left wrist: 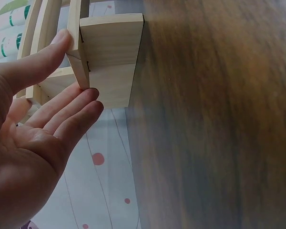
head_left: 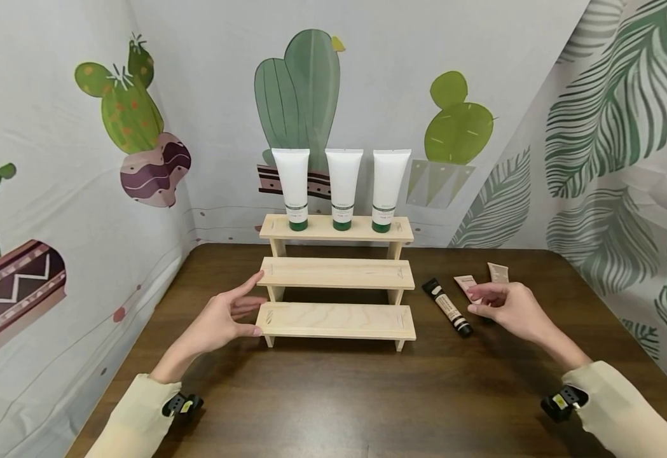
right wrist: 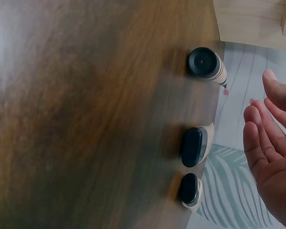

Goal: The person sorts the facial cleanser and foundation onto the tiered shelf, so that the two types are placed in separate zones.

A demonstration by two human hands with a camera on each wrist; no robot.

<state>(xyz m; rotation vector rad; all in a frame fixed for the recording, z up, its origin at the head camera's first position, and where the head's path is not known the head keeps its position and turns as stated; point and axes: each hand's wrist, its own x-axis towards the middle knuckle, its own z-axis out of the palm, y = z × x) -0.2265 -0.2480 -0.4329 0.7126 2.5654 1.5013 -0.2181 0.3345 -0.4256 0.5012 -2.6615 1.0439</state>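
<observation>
A three-tier wooden display stand point(head_left: 336, 318) occupies the middle of the table. My left hand point(head_left: 221, 320) is at its left end, thumb touching the lowest step and index finger reaching the middle one. In the left wrist view, the fingers of that hand point(left wrist: 33, 148) lie fairly straight against the wood. To the right, my right hand point(head_left: 513, 310) hovers over small tubes, holding nothing, fingers slightly bent. Beneath and beside it lie a black-and-beige tube point(head_left: 449, 308), a pinkish tube point(head_left: 465, 282) and a beige tube point(head_left: 498, 272); the hand partly hides the last two.
Three white tubes with green caps stand upright on the top tier: left point(head_left: 294, 187), middle point(head_left: 343, 187) and right point(head_left: 389, 184). Behind the brown wooden table point(head_left: 333, 397) hangs a cloth point(head_left: 213, 83) printed with cacti and leaves.
</observation>
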